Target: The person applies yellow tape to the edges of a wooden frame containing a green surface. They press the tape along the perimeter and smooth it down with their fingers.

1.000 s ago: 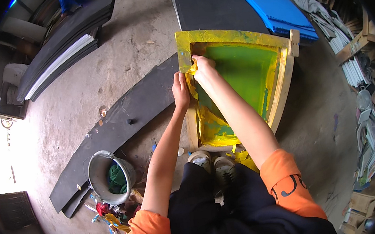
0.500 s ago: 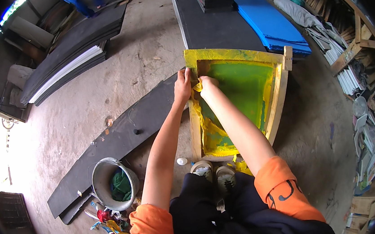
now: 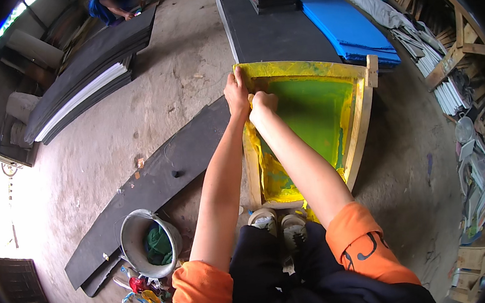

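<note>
A wooden screen-printing frame (image 3: 359, 131) leans upright before me, its green mesh (image 3: 308, 107) edged with yellow tape. At the frame's upper left corner, my left hand (image 3: 236, 91) grips the side rail, with fingers pointing up along it. Just beside it, inside the frame, my right hand (image 3: 263, 104) is closed on the yellow tape (image 3: 257, 144), which hangs loose and crumpled down the left inner edge. Its fingertips are partly hidden from me. More wrinkled yellow tape lies along the bottom of the mesh.
Behind the frame lie black foam sheets (image 3: 278, 37) and blue sheets (image 3: 346, 19). A long black strip (image 3: 157, 177) crosses the floor at left, near a grey bucket (image 3: 130, 250) with green cloth inside. Colourful scraps (image 3: 145, 295) lie beside it. Another person (image 3: 114, 3) crouches far left.
My left hand has slid up the frame's side toward the top corner. My right hand has moved slightly up and left, closer to it. The far person's hand has come into view.
</note>
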A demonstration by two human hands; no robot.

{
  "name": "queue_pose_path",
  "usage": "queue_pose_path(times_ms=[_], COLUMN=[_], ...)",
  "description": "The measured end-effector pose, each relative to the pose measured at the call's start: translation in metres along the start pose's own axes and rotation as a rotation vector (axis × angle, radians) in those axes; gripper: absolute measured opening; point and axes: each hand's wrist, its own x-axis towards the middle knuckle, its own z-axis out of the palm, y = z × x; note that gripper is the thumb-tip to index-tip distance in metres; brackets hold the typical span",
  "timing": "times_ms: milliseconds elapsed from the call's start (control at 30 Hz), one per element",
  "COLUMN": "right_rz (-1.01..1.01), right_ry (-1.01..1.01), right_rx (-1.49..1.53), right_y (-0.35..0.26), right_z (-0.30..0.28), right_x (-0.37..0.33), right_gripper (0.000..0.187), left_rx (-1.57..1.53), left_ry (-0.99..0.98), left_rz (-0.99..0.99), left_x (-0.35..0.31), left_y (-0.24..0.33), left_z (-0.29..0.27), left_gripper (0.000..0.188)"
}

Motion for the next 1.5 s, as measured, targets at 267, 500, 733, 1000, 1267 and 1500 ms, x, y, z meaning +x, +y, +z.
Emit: queue_pose_path(times_ms=[267,500,733,1000,1267,1500], right_rz=[-0.193,-0.237,-1.036,-1.282,-1.307,-1.314], right_ry=[-0.270,-0.450,-0.320,-0.174,-0.065,0.026], right_rx=[0.317,0.041,-0.557,-0.584,-0.693,-0.699], right_y=[-0.069,-0.030,0.009,0.011,0.010,0.012], right_z=[-0.078,-0.105,-0.071,-0.050,-0.041,-0.033], right_x=[0.036,0.033,0.042,0.044,0.043,0.043], right_gripper=[0.015,0.034,0.012,0.022,0.023,0.018], left_rx=[0.012,-0.060,-0.044,-0.031,-0.024,-0.022], left_ry=[0.086,0.144,0.112,0.098,0.108,0.115], left_rz=[0.079,0.198,0.147,0.162,0.180,0.176], left_x=[-0.010,-0.009,-0.010,-0.009,-0.008,-0.008], left_y=[0.009,0.004,0.006,0.005,0.004,0.006], left_z=[-0.003,-0.004,-0.001,-0.002,0.000,0.002], left_gripper=[0.057,0.056,0.056,0.054,0.052,0.053])
